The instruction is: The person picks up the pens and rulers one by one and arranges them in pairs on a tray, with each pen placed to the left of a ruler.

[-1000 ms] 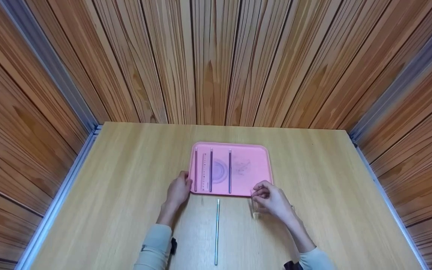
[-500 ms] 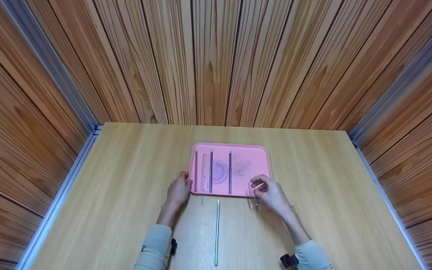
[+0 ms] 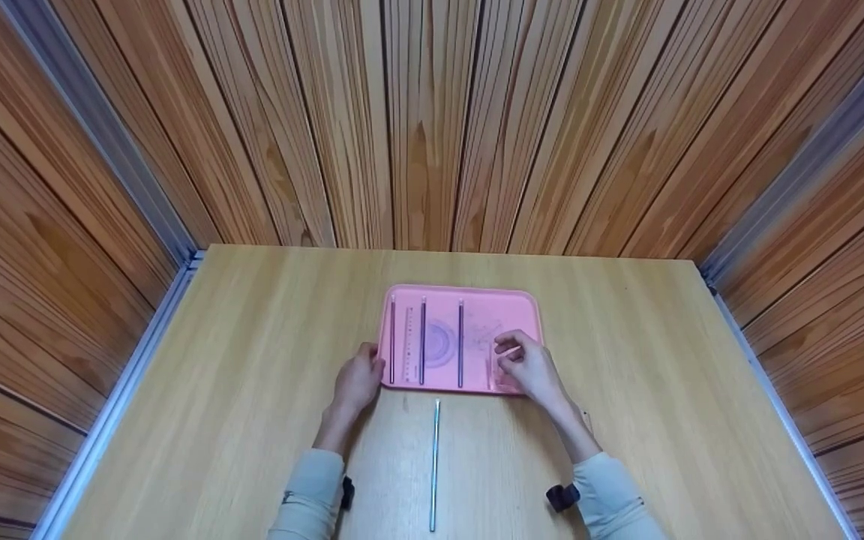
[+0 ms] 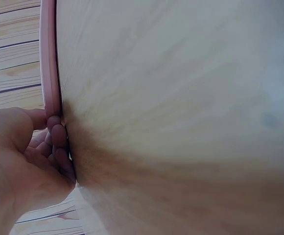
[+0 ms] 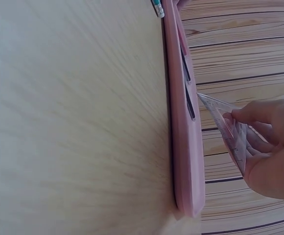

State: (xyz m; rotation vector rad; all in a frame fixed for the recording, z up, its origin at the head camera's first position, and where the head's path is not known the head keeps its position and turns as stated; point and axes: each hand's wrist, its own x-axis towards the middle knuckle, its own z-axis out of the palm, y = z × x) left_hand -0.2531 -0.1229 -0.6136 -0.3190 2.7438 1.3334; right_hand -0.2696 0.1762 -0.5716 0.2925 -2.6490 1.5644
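A pink tray (image 3: 469,288) lies on the table. At its front left corner my left hand (image 3: 357,381) grips the rim; the left wrist view shows curled fingers (image 4: 59,139) there. My right hand (image 3: 537,369) pinches a clear set square (image 5: 230,132) between thumb and fingers, over the tray's front right part. On the tray lie three dark pencils, one by the left edge (image 3: 392,337), a second pencil (image 3: 422,352) and a third pencil (image 3: 460,343). A clear ruler (image 3: 409,345) and a clear protractor (image 3: 441,343) lie between them.
A green-blue pencil (image 3: 434,465) lies on the table (image 3: 267,360) in front of the tray, between the forearms. Wood-plank walls (image 3: 417,135) rise behind the table and on both sides.
My right hand has carried the set square forward and slightly left, from the tray's front right edge to over the tray. The left hand stays on the rim.
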